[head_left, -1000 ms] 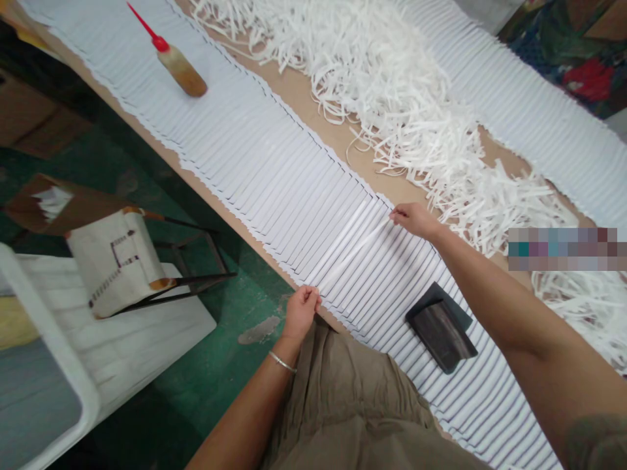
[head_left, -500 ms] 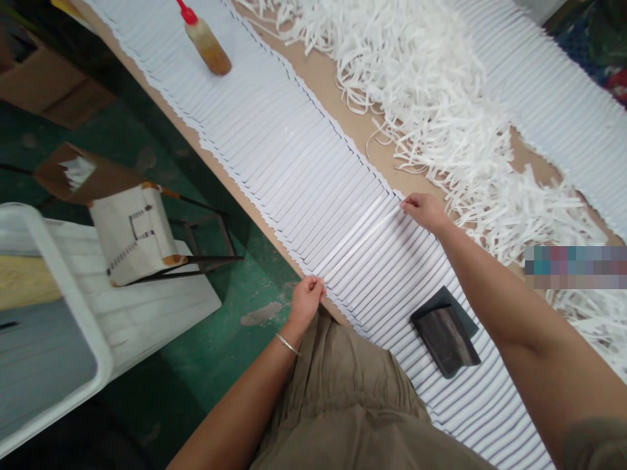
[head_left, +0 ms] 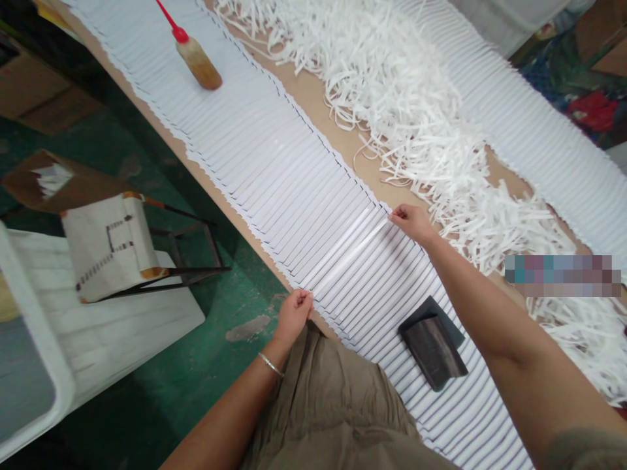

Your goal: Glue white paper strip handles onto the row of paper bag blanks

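1. Right at the far edge of the row, the right hand [head_left: 414, 222] was clenched in a tight pinch, thumb and fingers gripping one end of a long white paper strip [head_left: 350, 258].
2. Over to the near edge, the left hand [head_left: 294, 318] was curled closed on the strip's other end, with a silver bangle [head_left: 270, 365] on that wrist.
3. There was the strip, stretched between both hands and lying across a long row of overlapping white strips [head_left: 274, 183].
4. That row ran along a wooden table [head_left: 313, 108], with the person's khaki shorts [head_left: 333, 398] right up against the near edge.
5. Just beyond the right hand sat a big pile of shredded white paper [head_left: 392, 111] on the bare wood, and past it ran a second row of white strips [head_left: 529, 143].
6. Lying on the first row were a squeeze bottle with a red nozzle [head_left: 196, 62], far up the table, and a flat dark pad [head_left: 434, 349], just below the right forearm.
7. Down off the table, on the green floor [head_left: 181, 339], stood a white plastic tub [head_left: 46, 339].
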Demonstrator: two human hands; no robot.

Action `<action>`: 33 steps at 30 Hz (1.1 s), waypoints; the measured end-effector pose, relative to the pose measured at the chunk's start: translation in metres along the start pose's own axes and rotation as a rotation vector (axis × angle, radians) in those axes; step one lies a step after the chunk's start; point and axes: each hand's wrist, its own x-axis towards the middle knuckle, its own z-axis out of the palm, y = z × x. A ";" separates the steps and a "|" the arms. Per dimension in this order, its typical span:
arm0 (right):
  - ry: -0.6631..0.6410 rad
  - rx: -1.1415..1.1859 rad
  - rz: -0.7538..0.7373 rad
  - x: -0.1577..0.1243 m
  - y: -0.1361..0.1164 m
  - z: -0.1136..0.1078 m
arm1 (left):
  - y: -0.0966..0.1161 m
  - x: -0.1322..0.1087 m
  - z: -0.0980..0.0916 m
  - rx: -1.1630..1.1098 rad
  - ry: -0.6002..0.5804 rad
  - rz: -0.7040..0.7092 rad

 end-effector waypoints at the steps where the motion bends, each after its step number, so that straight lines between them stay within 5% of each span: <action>1: -0.004 0.004 -0.003 -0.001 0.001 0.000 | 0.000 -0.001 0.000 0.009 -0.005 -0.002; 19: 0.029 0.056 0.007 0.060 -0.019 0.033 | 0.013 0.035 -0.016 0.165 0.308 0.058; 33: 0.046 0.144 -0.117 0.055 0.006 0.047 | 0.013 0.021 -0.005 0.377 0.385 0.044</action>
